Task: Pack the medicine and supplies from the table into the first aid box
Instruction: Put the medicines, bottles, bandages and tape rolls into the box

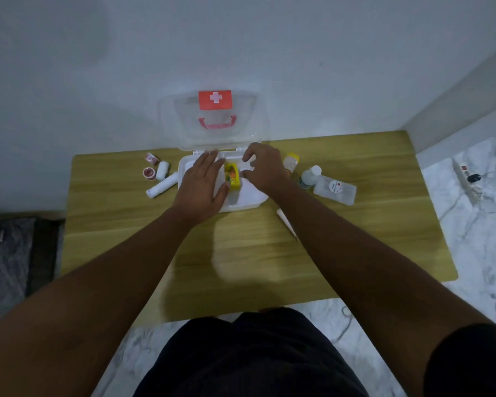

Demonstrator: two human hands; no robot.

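Observation:
A white first aid box [251, 202] stands open at the back middle of the wooden table [241, 253]. Its clear lid [214, 121], with a red cross label and a pink handle, leans upright against the wall. Inside the box lies a small yellow pack [232, 176]. My left hand [202, 181] rests flat over the left part of the box, fingers apart, holding nothing. Over the right part of the box, my right hand [262, 167] hovers with curled fingers just right of the yellow pack; I see nothing in it.
Left of the box lie two white bandage rolls [162, 184] and two small red-and-white tape rolls [149, 167]. To its right stand a yellow-capped bottle [291, 161], a white bottle [309, 176] and a clear packet [335, 190]. A power strip with cables [470, 176] lies on the floor.

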